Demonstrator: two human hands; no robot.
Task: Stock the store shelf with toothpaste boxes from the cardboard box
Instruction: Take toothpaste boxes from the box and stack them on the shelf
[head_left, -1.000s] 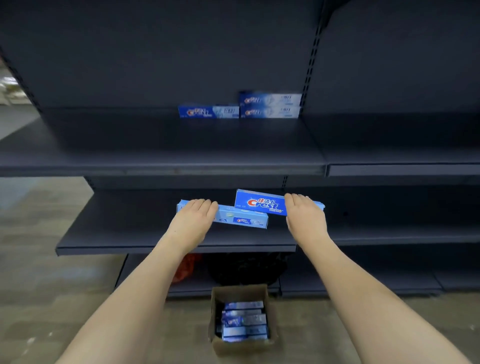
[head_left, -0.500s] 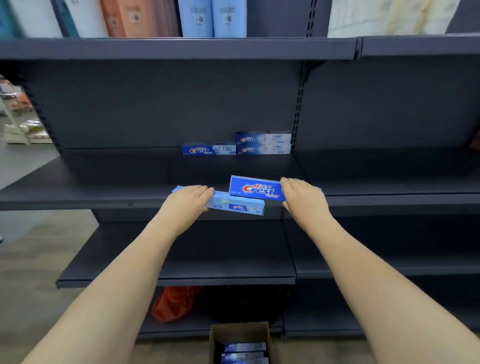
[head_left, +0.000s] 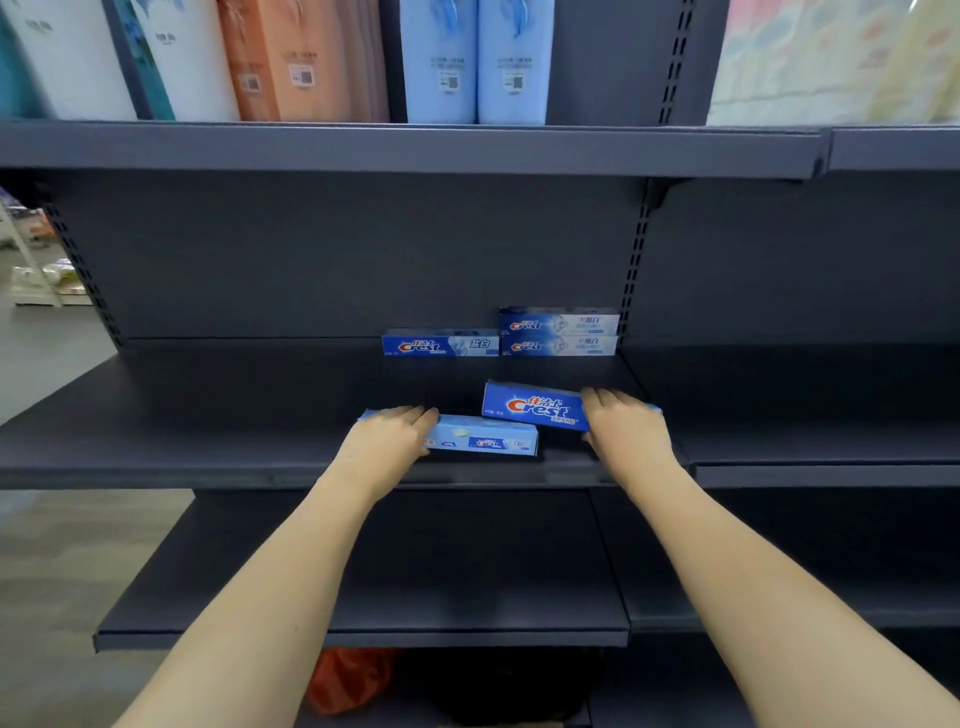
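Your left hand (head_left: 389, 436) grips a pale blue toothpaste box (head_left: 483, 439); your right hand (head_left: 626, 431) grips a dark blue toothpaste box (head_left: 535, 410), both over the dark grey metal shelf (head_left: 234, 441).

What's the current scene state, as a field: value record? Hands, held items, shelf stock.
left hand: left hand grips pale blue toothpaste box
right hand: right hand grips dark blue Crest toothpaste box
held boxes: over front of dark grey metal shelf; contact with it unclear
stocked at back: single blue box; beside it, stack of two white-blue boxes
shelf above: tall pastel packs
cardboard box: out of view
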